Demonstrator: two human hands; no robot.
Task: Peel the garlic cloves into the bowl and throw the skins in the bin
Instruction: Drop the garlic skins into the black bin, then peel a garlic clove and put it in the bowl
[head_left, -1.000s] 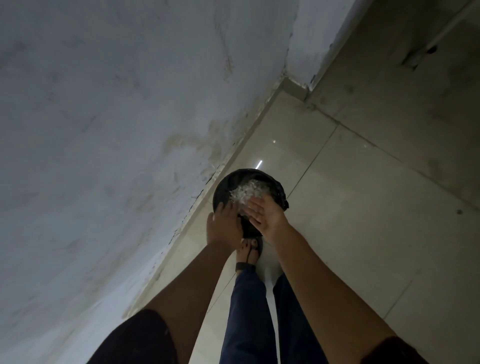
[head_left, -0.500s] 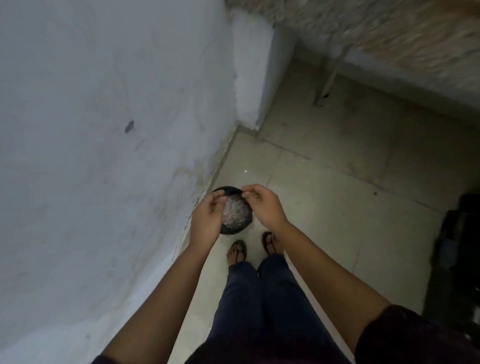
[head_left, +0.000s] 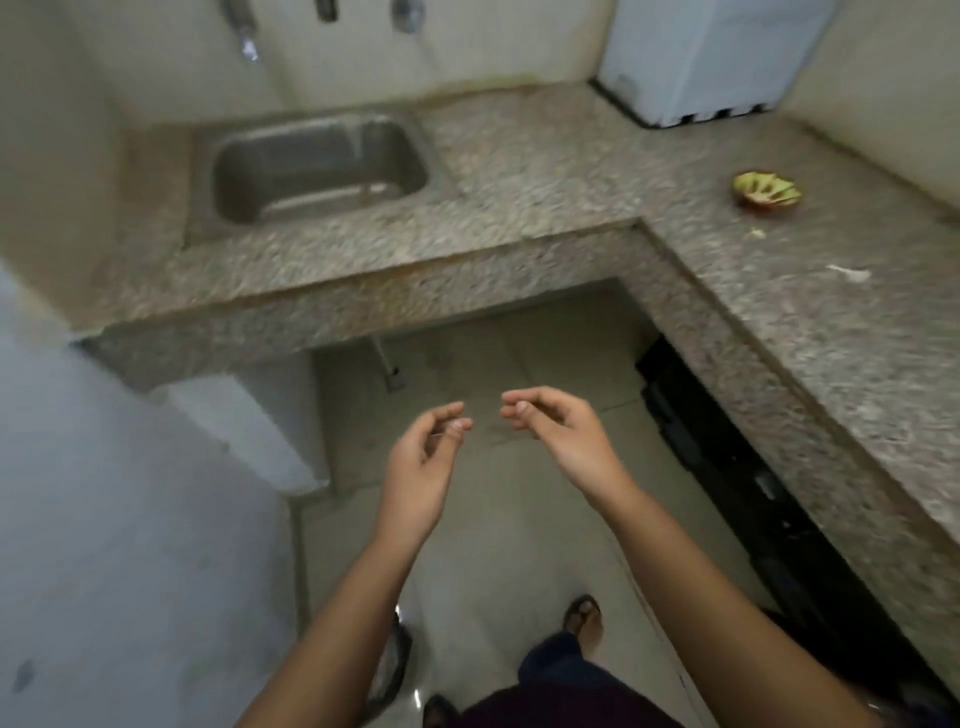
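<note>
The stone counter (head_left: 545, 171) wraps the room in an L. We judge that it is the peeling station, so everything for the job sits up there and not on the tiled floor (head_left: 519, 519) below. A steel sink (head_left: 311, 171) is set into the far run, and a white appliance (head_left: 701, 57) stands in the corner.

Both forearms reach out over the floor, well short of the counter edge. The left hand (head_left: 423, 457) and right hand (head_left: 558, 431) hang close together without touching. Their fingers are loosely curled and their thumbs lie near the fingertips. We see nothing between them, so we read both as empty, perhaps brushing off the last flakes.

A dark rounded rim at the bottom edge, just beside the left forearm, is probably the bin (head_left: 397, 660). It stands low on the floor, where skins can simply be dropped in.

The bowl (head_left: 763, 205) rests on the right run of the counter, well apart from both hands. Its yellow-green contents are too blurred to name. Nearer us on the counter lies a white scrap (head_left: 848, 273), possibly a stray skin left to collect.
</note>
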